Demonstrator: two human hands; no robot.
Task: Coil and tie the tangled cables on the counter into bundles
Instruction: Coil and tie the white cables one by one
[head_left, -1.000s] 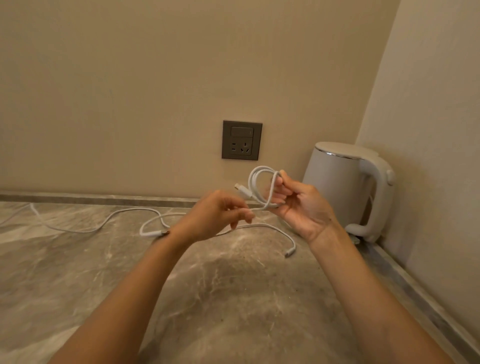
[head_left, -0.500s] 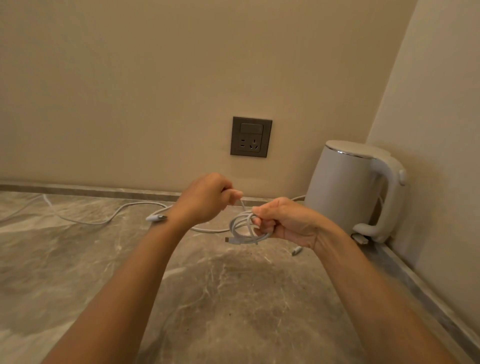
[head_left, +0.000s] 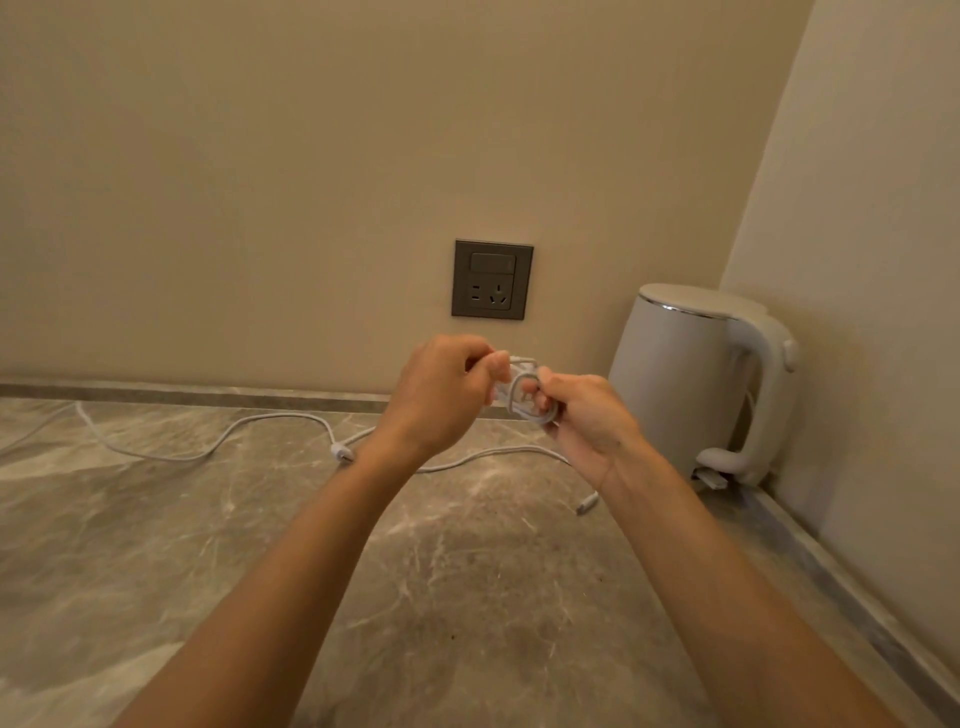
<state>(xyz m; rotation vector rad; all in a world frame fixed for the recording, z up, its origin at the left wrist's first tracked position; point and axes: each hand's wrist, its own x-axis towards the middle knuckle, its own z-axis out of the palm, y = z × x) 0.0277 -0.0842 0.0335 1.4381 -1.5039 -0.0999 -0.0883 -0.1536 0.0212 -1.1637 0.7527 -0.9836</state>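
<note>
A small coil of white cable (head_left: 525, 399) is held in the air above the counter, between both hands. My right hand (head_left: 589, 422) grips the coil's loops from the right. My left hand (head_left: 441, 389) pinches a strand of the same cable at the coil's upper left. Another white cable (head_left: 218, 441) lies loose on the marble counter (head_left: 467, 597), running from the far left toward the middle, with a connector (head_left: 342, 452) beside my left wrist. A further strand (head_left: 493, 454) passes under my hands and ends in a plug (head_left: 586, 504) near my right forearm.
A white electric kettle (head_left: 691, 384) stands in the back right corner against the walls. A dark wall socket (head_left: 492, 279) sits above the counter behind my hands. A raised stone ledge (head_left: 208, 396) runs along the back and right edges.
Both hands rose and came closer together. The coil went from hanging low in my right hand to a tighter bundle held between both hands.
</note>
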